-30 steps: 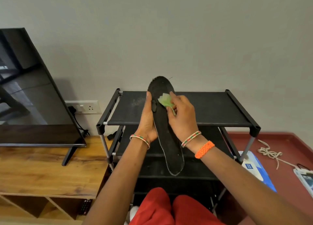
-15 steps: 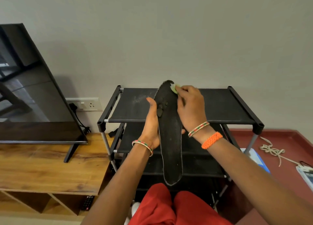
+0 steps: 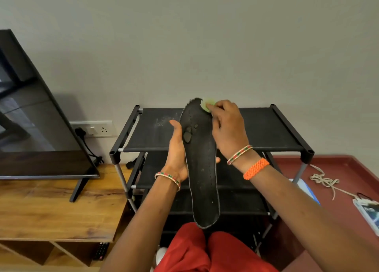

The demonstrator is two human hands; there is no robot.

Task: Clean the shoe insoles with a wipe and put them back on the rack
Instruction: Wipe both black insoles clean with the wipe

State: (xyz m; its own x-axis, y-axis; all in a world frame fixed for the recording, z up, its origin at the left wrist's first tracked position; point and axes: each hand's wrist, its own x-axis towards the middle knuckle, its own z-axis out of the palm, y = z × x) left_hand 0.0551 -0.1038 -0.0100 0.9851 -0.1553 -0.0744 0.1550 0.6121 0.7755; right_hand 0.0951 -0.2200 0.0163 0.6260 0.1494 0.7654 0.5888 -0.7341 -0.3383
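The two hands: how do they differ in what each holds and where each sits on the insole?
The left hand grips the black insole at its middle from the left edge; the right hand pinches a green wipe at the insole's top end. The left wrist carries one beaded bangle; the right carries a beaded bangle and an orange braided band. Both are raised in front of the black rack.

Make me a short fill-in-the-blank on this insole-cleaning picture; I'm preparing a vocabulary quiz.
1. The left hand holds a black ____.
2. The right hand presses a ____ wipe near the insole's top end.
3. Behind the insole stands a black shoe ____.
4. The orange braided band sits on the ____ wrist.

Missing words: insole; green; rack; right
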